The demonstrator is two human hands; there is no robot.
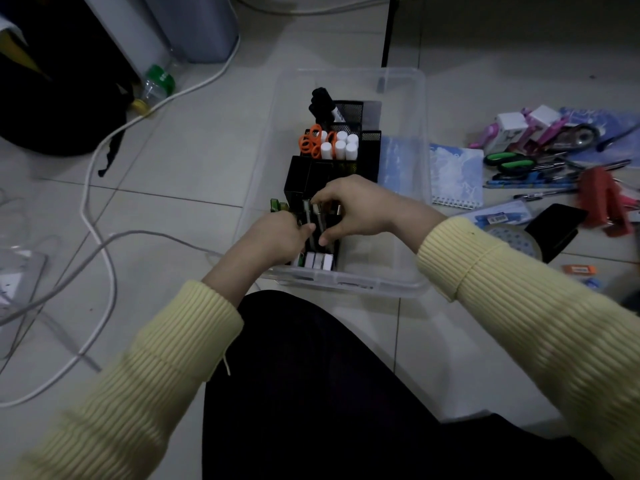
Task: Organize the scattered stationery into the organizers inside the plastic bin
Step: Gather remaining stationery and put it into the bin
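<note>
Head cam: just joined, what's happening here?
A person in a yellow sweater is sorting stationery into a clear plastic bin on the floor. The left hand and right hand grip slim silver items at the near end of the black organizer. Orange scissors, white tubes and black markers are already slotted in. Green scissors, a red stapler and a notebook lie on the tiles to the right.

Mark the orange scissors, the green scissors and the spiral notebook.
orange scissors [309, 142], head view, on the handles.
green scissors [515, 164], head view, on a green handle.
spiral notebook [456, 174], head view, on the cover.
</note>
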